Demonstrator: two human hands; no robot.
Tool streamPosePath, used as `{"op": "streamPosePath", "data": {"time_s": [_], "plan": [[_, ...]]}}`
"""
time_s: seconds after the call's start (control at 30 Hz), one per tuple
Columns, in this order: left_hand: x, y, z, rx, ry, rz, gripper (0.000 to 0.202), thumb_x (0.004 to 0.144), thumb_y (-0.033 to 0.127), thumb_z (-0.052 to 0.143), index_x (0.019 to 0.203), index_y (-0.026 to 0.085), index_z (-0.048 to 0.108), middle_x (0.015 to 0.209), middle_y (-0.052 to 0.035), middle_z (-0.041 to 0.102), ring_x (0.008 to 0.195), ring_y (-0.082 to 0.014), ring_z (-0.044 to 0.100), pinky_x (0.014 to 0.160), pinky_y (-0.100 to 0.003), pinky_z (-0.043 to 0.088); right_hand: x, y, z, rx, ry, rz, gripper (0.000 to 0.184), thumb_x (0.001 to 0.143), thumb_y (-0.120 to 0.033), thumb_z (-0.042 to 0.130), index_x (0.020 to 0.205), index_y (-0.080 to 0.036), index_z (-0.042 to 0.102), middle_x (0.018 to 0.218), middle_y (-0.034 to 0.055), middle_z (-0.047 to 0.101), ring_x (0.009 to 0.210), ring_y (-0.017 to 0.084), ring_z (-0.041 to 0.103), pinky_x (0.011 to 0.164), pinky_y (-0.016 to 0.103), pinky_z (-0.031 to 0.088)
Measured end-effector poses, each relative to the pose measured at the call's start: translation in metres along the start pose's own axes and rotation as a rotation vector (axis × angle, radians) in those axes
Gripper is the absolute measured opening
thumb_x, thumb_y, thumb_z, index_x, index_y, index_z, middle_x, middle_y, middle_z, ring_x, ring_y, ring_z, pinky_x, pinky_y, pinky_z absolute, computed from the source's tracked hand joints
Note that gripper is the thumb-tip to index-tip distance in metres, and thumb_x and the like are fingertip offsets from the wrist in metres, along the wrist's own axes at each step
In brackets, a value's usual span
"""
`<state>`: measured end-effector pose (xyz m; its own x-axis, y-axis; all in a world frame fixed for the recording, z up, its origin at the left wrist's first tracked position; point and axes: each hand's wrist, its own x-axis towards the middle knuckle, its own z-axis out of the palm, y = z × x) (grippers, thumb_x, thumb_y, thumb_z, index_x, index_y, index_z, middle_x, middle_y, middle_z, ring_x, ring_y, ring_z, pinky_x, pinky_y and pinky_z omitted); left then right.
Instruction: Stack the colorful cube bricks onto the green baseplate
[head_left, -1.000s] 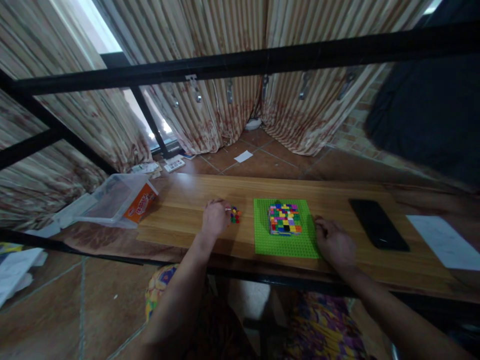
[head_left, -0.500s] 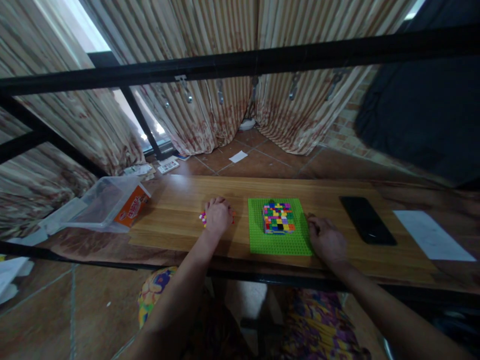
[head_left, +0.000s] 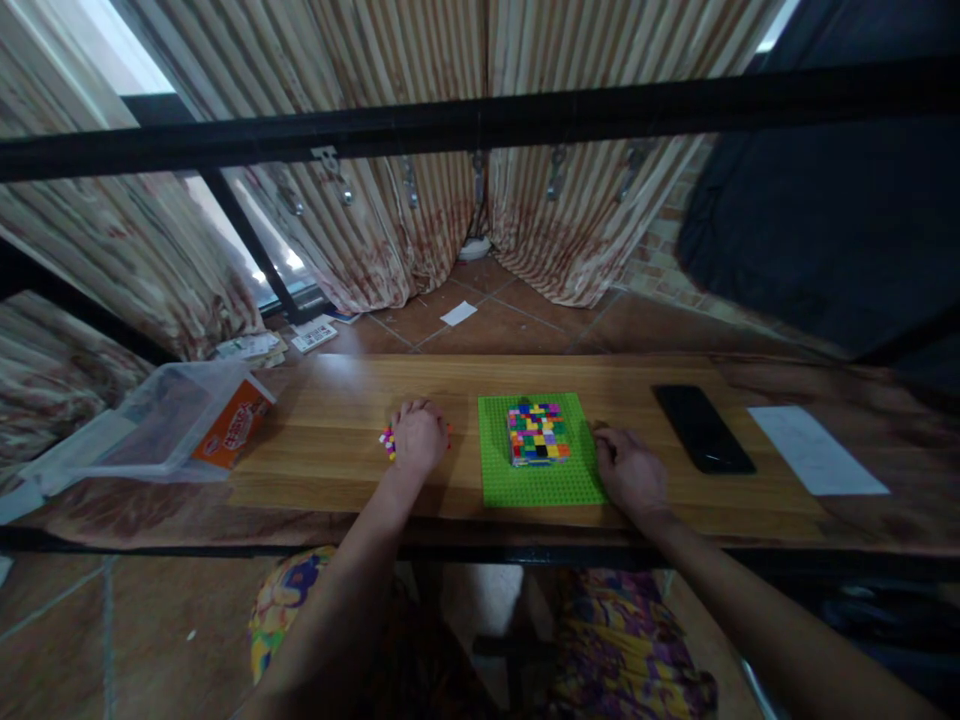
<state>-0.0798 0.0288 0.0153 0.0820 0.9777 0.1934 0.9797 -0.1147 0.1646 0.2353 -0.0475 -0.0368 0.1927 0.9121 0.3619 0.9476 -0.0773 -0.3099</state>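
Note:
A block of multicoloured toy building bricks [head_left: 538, 435] stands on a green studded baseplate [head_left: 499, 488], left of the plate's right edge. My left hand [head_left: 420, 438] is bent down over a small pile of loose bricks [head_left: 388, 441]. Its fingers are curled and the tips are hidden beneath it, so whatever they hold does not show. At the right edge of the baseplate rests my right hand [head_left: 634, 472], its fingers closed in toward the thumb. Anything in that pinch is too small to make out.
A clear plastic box [head_left: 161, 420] with an orange label lies at the table's left end. On the right are a black phone [head_left: 701, 428] and a white paper sheet [head_left: 817, 450]. A black metal bar [head_left: 450, 125] crosses beyond the wooden tabletop [head_left: 315, 480].
The whole view has shifted slightly, with things on the table now appearing farther left. Both hands stay at the same places, the left over the loose bricks and the right by the baseplate.

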Motion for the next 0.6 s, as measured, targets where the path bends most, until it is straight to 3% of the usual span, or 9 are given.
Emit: {"op": "streamPosePath", "data": {"time_s": [0.1,0.2,0.4,0.6], "plan": [[0.0,0.003,-0.005,-0.111,0.031,0.051,0.018,0.085,0.021,0.05,0.087,0.018,0.067,0.1,-0.01,0.068,0.098,-0.0246,0.059,0.088,-0.037,0.044,0.0,-0.003,-0.002,0.007,0.002,0.006,0.023,0.09,-0.024,0.045,0.093,-0.019,0.068,0.088,0.0062,0.066,0.075,0.017,0.061,0.066,0.026,0.04],[-0.003,0.011,-0.007,-0.272,0.063,0.095,0.015,0.086,0.02,0.05,0.086,0.017,0.065,0.093,-0.0092,0.068,0.089,-0.0214,0.061,0.08,-0.032,0.046,0.0,-0.004,-0.002,0.024,0.007,0.01,0.023,0.09,-0.023,0.045,0.092,-0.02,0.067,0.089,0.0058,0.066,0.077,0.018,0.062,0.068,0.027,0.041],[-0.015,0.032,0.002,-0.718,0.093,0.187,0.013,0.085,0.018,0.052,0.084,0.018,0.064,0.082,-0.0047,0.068,0.079,-0.0167,0.062,0.075,-0.028,0.047,0.001,-0.004,-0.001,0.025,0.016,0.011,0.021,0.09,-0.023,0.046,0.092,-0.02,0.067,0.088,0.0053,0.066,0.077,0.018,0.061,0.069,0.026,0.041],[-0.021,0.048,0.006,-1.187,-0.034,0.016,0.011,0.078,0.025,0.063,0.085,0.018,0.069,0.079,-0.0024,0.068,0.072,-0.0145,0.062,0.067,-0.025,0.048,0.0,-0.005,-0.002,0.041,0.002,0.022,0.021,0.089,-0.022,0.047,0.094,-0.021,0.068,0.09,0.005,0.067,0.078,0.017,0.06,0.069,0.025,0.04]]}}
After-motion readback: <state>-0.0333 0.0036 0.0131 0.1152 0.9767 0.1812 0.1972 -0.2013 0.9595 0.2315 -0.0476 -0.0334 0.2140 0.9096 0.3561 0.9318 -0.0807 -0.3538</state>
